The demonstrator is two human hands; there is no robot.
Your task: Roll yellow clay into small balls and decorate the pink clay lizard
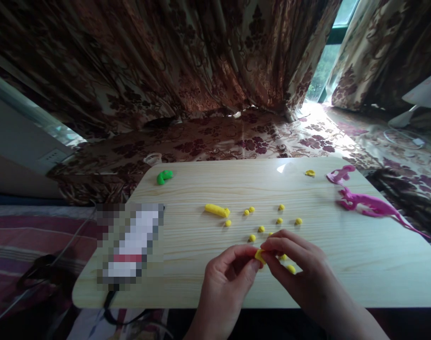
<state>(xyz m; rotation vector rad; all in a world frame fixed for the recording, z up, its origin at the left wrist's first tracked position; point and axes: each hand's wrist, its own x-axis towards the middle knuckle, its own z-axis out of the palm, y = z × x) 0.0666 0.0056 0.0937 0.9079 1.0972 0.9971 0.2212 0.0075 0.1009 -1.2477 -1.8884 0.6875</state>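
Between the fingertips of both hands is a small piece of yellow modelling clay (pixel 260 256). My left hand (pixel 227 276) pinches it from the left, thumb and forefinger closed on it. From the right, my right hand (pixel 300 264) grips the same piece with thumb and fingers. Several little yellow clay balls (pixel 261 229) lie scattered on the table beyond the hands, and a few are partly hidden by my right hand. A thick yellow clay roll (pixel 217 210) rests farther back, left of the balls.
Green clay (pixel 164 177) sits at the table's (pixel 187 269) far left corner. Along the right side are two pink clay shapes (pixel 371 204) and a flat yellow scrap (pixel 310 173). A blurred-out object (pixel 132 243) with a strap lies at the left. Patterned curtains (pixel 201 56) hang behind.
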